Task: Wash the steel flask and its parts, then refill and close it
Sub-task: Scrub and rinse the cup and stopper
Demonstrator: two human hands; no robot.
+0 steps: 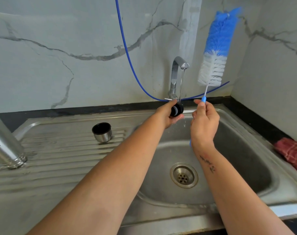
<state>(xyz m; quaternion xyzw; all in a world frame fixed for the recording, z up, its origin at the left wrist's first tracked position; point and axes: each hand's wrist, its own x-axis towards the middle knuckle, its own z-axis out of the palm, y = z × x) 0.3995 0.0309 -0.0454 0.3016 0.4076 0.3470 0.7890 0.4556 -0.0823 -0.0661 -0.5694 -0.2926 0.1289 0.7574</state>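
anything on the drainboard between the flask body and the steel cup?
Nothing. In the head view the ribbed drainboard lies bare between the flask body, mouth-down at left, and the steel cup, standing mouth-up.

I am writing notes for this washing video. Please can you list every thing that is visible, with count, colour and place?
flask body: 1, steel, mouth down on the drainboard, far left
cup lid: 1, steel with black inside, upright on the drainboard
stopper: 1, black, under the tap's stream
bottle brush: 1, blue and white, bristles up
tap: 1, chrome, running
hose: 1, blue, along the wall
sink: 1, steel, with drain
cloth: 1, red checked, right counter
left hand: 1, holds the stopper
right hand: 1, holds the brush handle
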